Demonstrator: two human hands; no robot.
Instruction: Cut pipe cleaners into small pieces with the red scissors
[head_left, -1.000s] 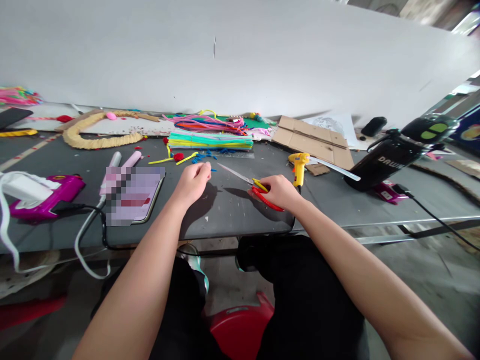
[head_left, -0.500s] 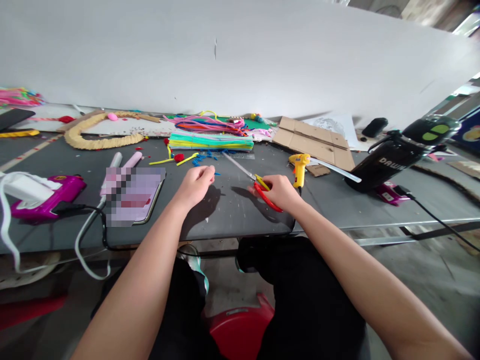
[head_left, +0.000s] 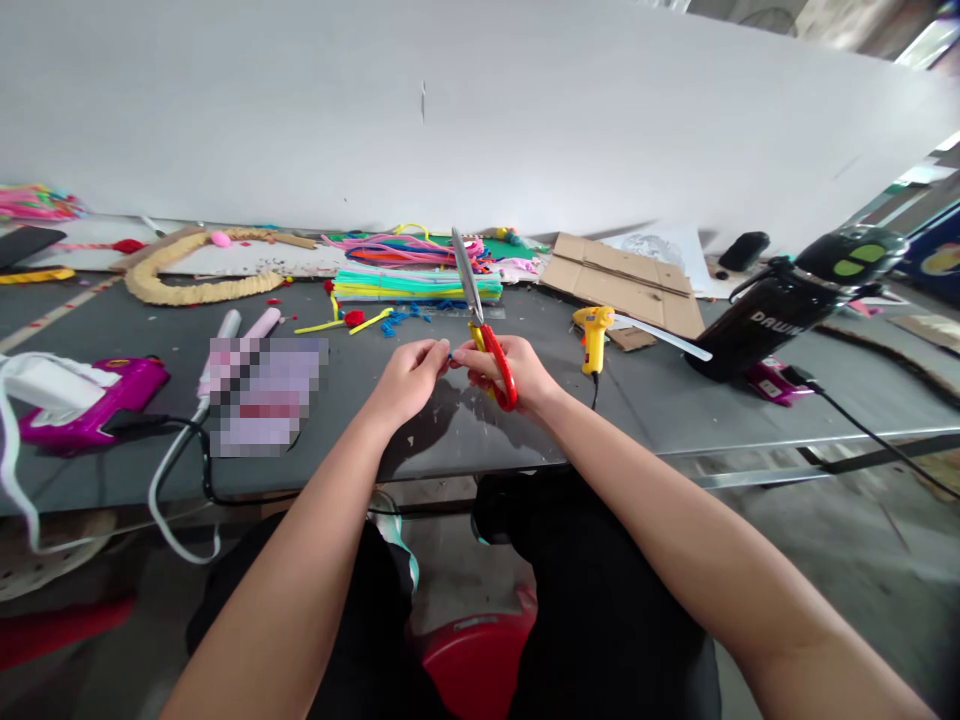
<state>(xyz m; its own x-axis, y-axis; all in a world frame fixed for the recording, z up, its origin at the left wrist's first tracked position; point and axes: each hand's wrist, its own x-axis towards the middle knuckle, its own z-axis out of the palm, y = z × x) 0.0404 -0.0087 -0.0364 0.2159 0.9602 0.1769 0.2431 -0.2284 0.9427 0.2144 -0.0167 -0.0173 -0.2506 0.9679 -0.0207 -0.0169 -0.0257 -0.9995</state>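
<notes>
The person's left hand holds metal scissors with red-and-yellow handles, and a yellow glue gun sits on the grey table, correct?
Not quite: the head view shows the metal red-and-yellow-handled scissors in the right hand. The yellow glue gun does sit on the grey table.

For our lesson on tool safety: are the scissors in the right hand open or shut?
The scissors look shut: their blades lie together, with no gap visible, pointing away from the right hand.

The scissors (head_left: 478, 316) have smooth, shiny metal blades (head_left: 466, 272).
</notes>
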